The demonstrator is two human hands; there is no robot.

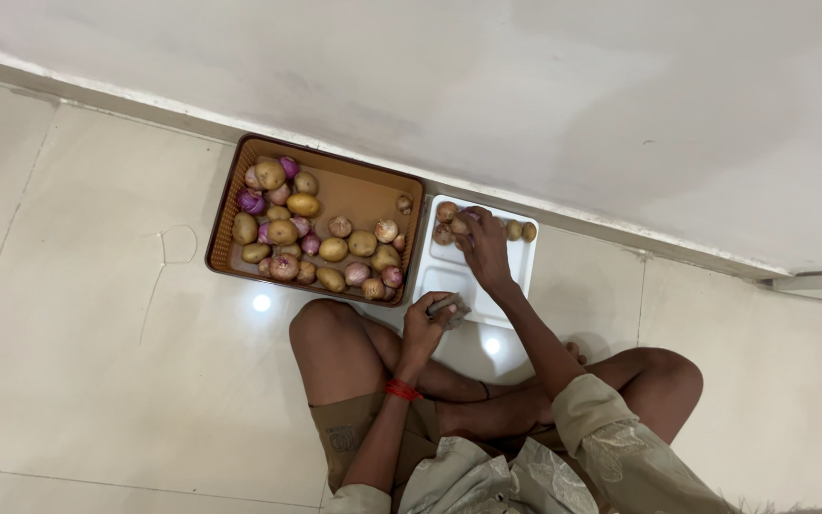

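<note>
Right hand (483, 249) grips a potato (459, 227) over the white tray (449, 281); left hand (427, 324) is closed on seemingly a peeler (446, 305).

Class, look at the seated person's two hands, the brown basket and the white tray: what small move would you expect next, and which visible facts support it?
Probably the right hand lifts one potato off the white tray toward the left hand, which grips a small tool, likely a peeler. The right fingers already rest on that tray's pile, while the brown basket of potatoes and onions sits untouched.

A pale tiled floor (97, 381) carries a brown basket (224, 214) and a white tray (522, 271).
</note>
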